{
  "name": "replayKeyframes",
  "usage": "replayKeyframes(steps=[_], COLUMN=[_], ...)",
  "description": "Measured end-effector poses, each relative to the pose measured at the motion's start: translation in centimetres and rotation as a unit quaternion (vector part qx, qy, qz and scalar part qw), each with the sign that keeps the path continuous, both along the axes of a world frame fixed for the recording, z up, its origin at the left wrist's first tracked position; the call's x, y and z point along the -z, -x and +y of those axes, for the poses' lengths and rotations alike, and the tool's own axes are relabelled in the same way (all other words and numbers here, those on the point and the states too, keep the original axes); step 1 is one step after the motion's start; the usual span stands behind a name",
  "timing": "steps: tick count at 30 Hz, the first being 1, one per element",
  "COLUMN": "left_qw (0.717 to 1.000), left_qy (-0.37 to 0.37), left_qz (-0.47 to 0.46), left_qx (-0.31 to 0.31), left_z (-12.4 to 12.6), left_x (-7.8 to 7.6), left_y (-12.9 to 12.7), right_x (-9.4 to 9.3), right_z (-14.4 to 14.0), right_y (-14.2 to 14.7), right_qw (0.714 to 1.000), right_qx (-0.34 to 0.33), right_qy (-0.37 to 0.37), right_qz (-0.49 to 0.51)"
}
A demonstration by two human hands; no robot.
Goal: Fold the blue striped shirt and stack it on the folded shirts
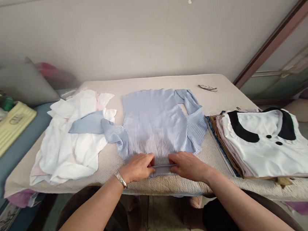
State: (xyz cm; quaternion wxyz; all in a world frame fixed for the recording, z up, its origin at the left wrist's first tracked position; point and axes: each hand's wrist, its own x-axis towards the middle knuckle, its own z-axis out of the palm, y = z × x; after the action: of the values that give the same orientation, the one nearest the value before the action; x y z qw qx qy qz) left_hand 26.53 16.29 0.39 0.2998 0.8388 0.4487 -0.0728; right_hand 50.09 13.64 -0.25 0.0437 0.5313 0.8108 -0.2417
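Observation:
A light blue ribbed sweater (155, 124) lies flat on the beige-covered table (218, 101), its neck toward me and its sleeves spread to either side. My left hand (137, 167), with a silver bracelet at the wrist, pinches the near edge of the sweater on the left. My right hand (185, 166) grips the same edge on the right. A narrow band of the neckline stretches between both hands.
A heap of white and pink clothes (71, 146) lies left of the sweater. A stack of folded garments topped by a white blouse with a black collar (266, 136) sits on the right. Eyeglasses (208, 87) rest at the far edge. A grey pillow (18, 83) and a yellow box (4, 131) are at far left.

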Motion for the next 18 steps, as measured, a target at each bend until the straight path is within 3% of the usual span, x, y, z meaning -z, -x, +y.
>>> replayKeyframes(steps=[4,8,11,15,18], left_qw=[0.999,0.995,0.984,0.937,0.928], left_qy=[-0.022,-0.094,-0.118,-0.110,-0.064], left_qz=[0.027,0.038,0.065,0.157,0.158], left_qx=[-0.003,-0.022,-0.115,-0.293,-0.332], left_z=[-0.4,-0.2,0.4,0.0,-2.1], left_x=[0.1,0.0,-0.5,-0.8,-0.5], left_y=[-0.4,-0.4,1.4,6.0,7.7], right_x=[0.0,-0.7,-0.8,0.7,1.5], right_z=[0.0,0.0,0.3,1.1,2.2], right_y=[-0.4,-0.4,-0.5,-1.3,-0.8], right_qw=[0.998,0.996,0.996,0.991,0.981], right_qx=[0.031,0.051,0.061,0.069,0.095], right_qy=[-0.021,-0.043,-0.067,-0.061,-0.053], right_qz=[-0.048,-0.055,-0.004,0.102,0.159])
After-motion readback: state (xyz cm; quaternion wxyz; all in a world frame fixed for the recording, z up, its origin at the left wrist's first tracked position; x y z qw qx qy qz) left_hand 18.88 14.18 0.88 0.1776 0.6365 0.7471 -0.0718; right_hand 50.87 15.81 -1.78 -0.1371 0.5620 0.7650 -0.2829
